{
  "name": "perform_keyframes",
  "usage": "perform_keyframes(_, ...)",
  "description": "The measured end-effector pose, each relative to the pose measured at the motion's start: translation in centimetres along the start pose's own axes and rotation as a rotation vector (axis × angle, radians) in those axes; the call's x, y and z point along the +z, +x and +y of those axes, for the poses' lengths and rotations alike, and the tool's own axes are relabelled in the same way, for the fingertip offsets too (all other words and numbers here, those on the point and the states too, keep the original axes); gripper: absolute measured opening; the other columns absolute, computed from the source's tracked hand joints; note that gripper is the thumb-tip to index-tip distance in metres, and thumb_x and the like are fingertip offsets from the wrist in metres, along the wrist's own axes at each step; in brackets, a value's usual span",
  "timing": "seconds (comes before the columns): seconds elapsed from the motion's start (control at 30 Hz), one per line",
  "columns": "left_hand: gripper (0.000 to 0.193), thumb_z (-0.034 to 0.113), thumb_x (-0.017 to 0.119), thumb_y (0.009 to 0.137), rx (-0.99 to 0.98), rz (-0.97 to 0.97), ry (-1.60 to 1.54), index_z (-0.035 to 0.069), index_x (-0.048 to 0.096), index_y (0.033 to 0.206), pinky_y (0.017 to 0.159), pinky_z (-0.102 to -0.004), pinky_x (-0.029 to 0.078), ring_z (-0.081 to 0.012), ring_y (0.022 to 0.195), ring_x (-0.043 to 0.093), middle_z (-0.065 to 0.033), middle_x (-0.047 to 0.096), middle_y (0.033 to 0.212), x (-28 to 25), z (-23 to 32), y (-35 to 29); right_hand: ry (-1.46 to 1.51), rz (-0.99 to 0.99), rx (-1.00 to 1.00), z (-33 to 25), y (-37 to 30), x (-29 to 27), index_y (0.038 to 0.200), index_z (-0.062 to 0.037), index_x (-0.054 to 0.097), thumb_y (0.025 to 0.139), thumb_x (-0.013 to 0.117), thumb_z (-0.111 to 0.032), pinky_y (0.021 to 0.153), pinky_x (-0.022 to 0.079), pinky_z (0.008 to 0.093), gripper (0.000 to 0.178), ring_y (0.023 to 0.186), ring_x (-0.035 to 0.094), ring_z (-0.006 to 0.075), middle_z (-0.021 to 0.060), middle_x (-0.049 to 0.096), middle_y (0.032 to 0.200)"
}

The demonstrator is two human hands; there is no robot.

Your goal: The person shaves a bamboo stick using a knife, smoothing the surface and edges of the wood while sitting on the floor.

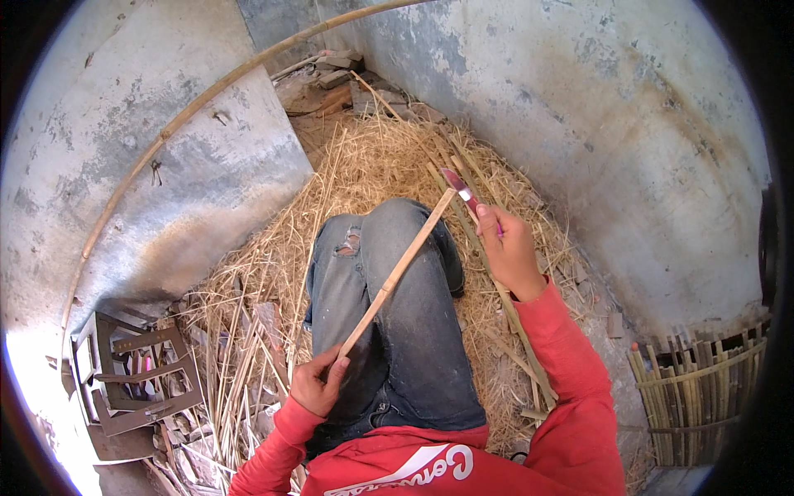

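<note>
My left hand (316,382) is closed round the lower end of a flat, pale bamboo strip (395,277). The strip slants up and to the right across my legs in worn jeans (347,273). My right hand (506,252) grips a knife (465,195) with a pinkish handle, its blade pointing up and to the left. The blade lies close beside the strip's upper end; whether they touch I cannot tell. Most of the knife's handle is hidden in my fingers.
Straw-like shavings (389,157) cover the floor around my legs. Long green bamboo strips (517,331) lie to my right. A dark broken frame (149,372) stands at left, a bamboo-slat basket (703,397) at lower right. A long bent pole (165,132) arcs before the walls (628,149).
</note>
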State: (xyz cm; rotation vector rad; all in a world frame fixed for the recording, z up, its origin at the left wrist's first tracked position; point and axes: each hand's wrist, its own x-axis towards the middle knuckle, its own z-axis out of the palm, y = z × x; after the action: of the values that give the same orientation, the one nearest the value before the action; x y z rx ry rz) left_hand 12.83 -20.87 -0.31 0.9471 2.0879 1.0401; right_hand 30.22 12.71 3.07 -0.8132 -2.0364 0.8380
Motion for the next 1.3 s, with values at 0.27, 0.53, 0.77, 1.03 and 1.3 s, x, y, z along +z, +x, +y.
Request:
perform_keyframes(0.27, 0.039, 0.02, 0.066, 0.1, 0.057, 0.025, -0.041, -0.008, 0.064, 0.127, 0.08, -0.0285, 0.052, -0.0132, 0.086, 0.066, -0.0145, 0.074, 0.095, 0.6, 0.0, 0.6, -0.078, -0.206, -0.192, -1.4, -2.5, 4.7, 0.088, 0.0001, 0.07, 0.107, 0.049, -0.031, 0.049, 0.04, 0.0456, 0.042, 0.049, 0.054, 0.0376, 0.0236, 0.052, 0.059)
perform_keyframes(0.53, 0.036, 0.018, 0.068, 0.098, 0.069, 0.045, -0.184, -0.007, 0.067, 0.124, 0.082, -0.0278, 0.054, -0.0134, 0.089, 0.069, -0.0185, 0.075, 0.101, 0.9, -0.6, 0.4, -0.126, -0.133, -0.216, -2.2, -1.8, 5.0, 0.093, -0.0027, 0.072, 0.106, 0.05, -0.029, 0.048, 0.042, 0.0457, 0.037, 0.051, 0.059, 0.039, 0.0223, 0.057, 0.06)
perform_keyframes(0.77, 0.036, 0.018, 0.067, 0.099, 0.103, 0.031, -0.211, -0.008, 0.066, 0.124, 0.083, -0.0282, 0.054, -0.0131, 0.092, 0.068, -0.0179, 0.075, 0.101, 1.1, -0.8, 0.6, -0.153, -0.043, -0.08, -1.3, 0.5, 3.4, 0.094, 0.0005, 0.071, 0.105, 0.051, -0.026, 0.05, 0.046, 0.0456, 0.035, 0.056, 0.062, 0.04, 0.0261, 0.061, 0.068)
perform_keyframes(1.03, 0.037, 0.019, 0.06, 0.104, 0.078, -0.057, -0.178, -0.007, 0.063, 0.129, 0.085, -0.0263, 0.05, -0.0099, 0.093, 0.062, -0.0091, 0.072, 0.102, 0.8, 0.2, 0.8, -0.166, -0.158, 0.077, -2.6, 0.1, 2.2, 0.086, 0.0003, 0.07, 0.104, 0.054, -0.028, 0.055, 0.048, 0.0483, 0.038, 0.062, 0.062, 0.0459, 0.0271, 0.06, 0.068)
perform_keyframes(1.3, 0.037, 0.025, 0.054, 0.107, 0.135, -0.083, -0.194, -0.001, 0.065, 0.13, 0.055, -0.0236, 0.032, -0.0039, 0.061, 0.038, 0.006, 0.048, 0.068, 1.0, 2.4, 2.0, 0.115, -0.53, 0.189, -4.5, -2.9, 1.3, 0.084, 0.0052, 0.065, 0.106, 0.051, -0.04, 0.058, 0.044, 0.0415, 0.052, 0.056, 0.058, 0.0247, 0.0138, 0.054, 0.059)
